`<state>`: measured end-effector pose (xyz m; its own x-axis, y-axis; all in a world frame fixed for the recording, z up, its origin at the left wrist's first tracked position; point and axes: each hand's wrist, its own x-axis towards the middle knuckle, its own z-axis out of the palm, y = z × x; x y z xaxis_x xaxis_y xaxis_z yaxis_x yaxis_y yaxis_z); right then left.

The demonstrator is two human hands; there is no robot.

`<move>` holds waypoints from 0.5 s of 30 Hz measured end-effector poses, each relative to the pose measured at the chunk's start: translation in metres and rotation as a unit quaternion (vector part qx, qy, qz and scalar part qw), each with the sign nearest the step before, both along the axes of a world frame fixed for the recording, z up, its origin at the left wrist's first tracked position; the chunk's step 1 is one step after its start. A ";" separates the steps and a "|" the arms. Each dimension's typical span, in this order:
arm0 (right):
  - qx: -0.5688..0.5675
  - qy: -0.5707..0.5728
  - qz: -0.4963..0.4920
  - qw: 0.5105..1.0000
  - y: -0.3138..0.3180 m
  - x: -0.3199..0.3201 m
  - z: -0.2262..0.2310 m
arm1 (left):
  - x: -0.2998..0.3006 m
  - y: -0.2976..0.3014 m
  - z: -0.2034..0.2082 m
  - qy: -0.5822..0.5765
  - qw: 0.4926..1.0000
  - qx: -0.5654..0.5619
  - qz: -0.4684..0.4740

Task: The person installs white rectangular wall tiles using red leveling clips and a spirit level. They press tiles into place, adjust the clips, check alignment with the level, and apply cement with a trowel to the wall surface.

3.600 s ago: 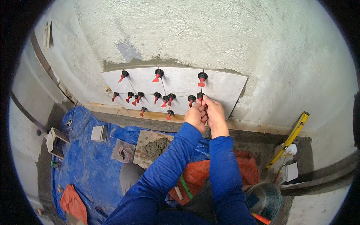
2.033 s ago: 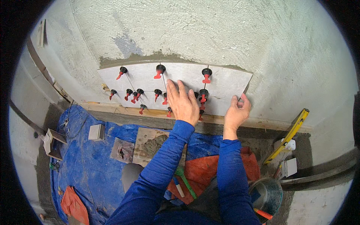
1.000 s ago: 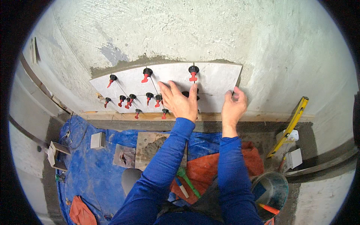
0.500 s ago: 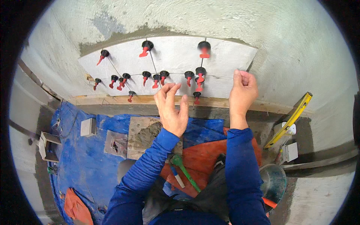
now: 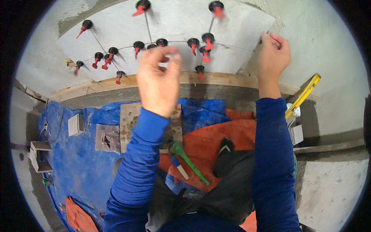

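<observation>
Pale grey tiles (image 5: pixel 177 21) are set on the wall before me, with thin joints between them. Several red-and-black tile levelling clips (image 5: pixel 208 40) stick out along these joints. My left hand (image 5: pixel 158 79), slightly blurred, is in front of the lower tiles and hides part of the clips there. Its fingers are bent, with a gap between thumb and forefinger, and nothing shows in it. At the right end of the tiles, my right hand (image 5: pixel 275 58) is closed in a pinch by the edge. Whatever its fingertips hold is too small to make out.
A wooden batten (image 5: pixel 228 79) runs beneath the tiles. A yellow spirit level (image 5: pixel 303 96) leans at the right. On the blue tarp (image 5: pixel 85 162) are a mortar-stained board (image 5: pixel 129 116), a clear bag (image 5: pixel 107 138) and a tile stack (image 5: pixel 76 124). A green-handled tool (image 5: pixel 193 166) lies on orange sheeting (image 5: pixel 216 135).
The view has shifted, so the tiles sit higher in it. My right hand has moved right to the tiles' end; my left hand has moved left and nearer, across the lower clips.
</observation>
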<state>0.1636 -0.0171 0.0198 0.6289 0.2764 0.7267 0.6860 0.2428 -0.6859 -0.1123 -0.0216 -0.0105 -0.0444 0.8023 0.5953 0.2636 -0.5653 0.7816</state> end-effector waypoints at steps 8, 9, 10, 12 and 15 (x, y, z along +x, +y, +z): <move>-0.059 -0.082 0.010 0.995 -0.019 0.012 -0.025 | -0.026 0.013 0.007 0.002 0.999 -0.047 0.001; -0.068 -0.066 0.012 0.995 -0.021 0.012 -0.024 | -0.031 0.012 0.009 0.014 0.998 -0.059 0.015; -0.078 -0.050 0.014 0.996 -0.022 0.011 -0.022 | -0.032 0.012 0.010 -0.012 0.996 -0.090 0.022; -0.057 -0.031 0.025 0.998 -0.023 0.009 -0.019 | -0.037 0.008 0.011 0.008 0.993 -0.111 0.031; -0.011 -0.056 0.016 0.998 -0.023 0.012 -0.017 | -0.037 0.008 0.008 0.023 0.990 -0.128 0.047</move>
<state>0.1753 -0.0405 0.0029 0.5343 0.3112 0.7859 0.7512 0.2514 -0.6103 -0.1492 -0.0133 -0.0024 -0.1048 0.9210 0.3751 0.3442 -0.3203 0.8826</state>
